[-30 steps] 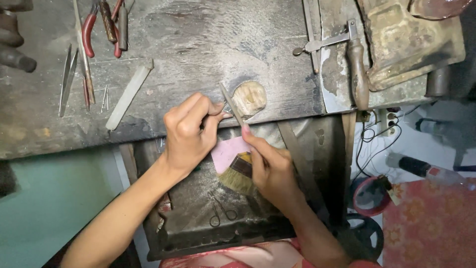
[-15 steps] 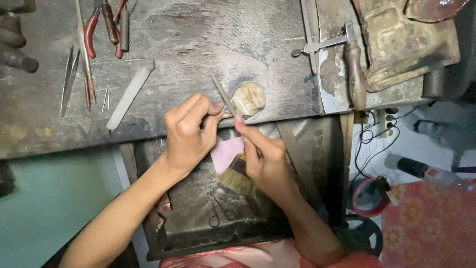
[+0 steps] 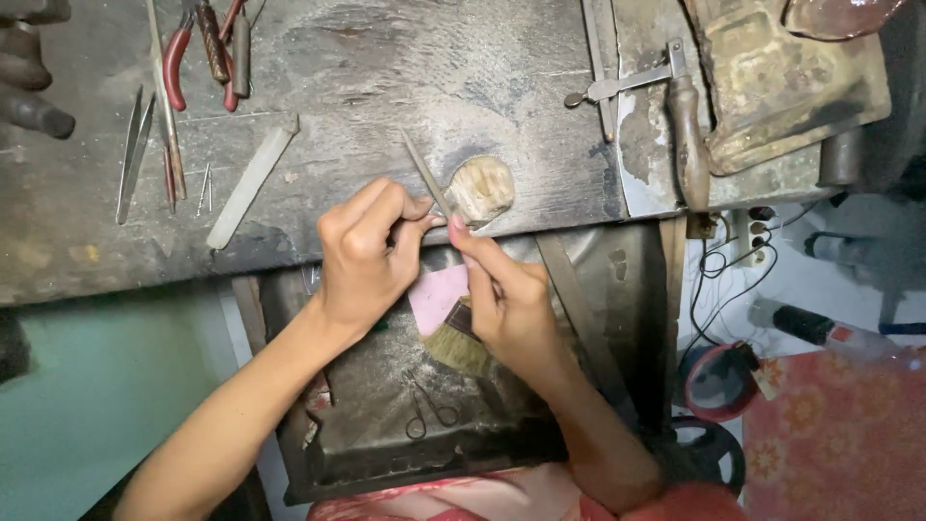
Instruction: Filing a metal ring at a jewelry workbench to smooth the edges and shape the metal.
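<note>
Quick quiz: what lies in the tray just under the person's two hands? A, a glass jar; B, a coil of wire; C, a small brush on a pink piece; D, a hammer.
C: a small brush with pale bristles lies partly on a pink piece in the dark tray, just below the left hand and right hand, which meet at the bench edge by the thin file.

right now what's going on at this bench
A person is working at a worn workbench. The left hand and right hand meet at the bench edge beside a rounded wooden bench pin, and the left hand holds a thin metal file; what the fingertips pinch is too small to tell. Below them a tray holds a bristle brush, pink paper and small scissors. Pliers and tweezers lie on the bench at upper left.
</note>
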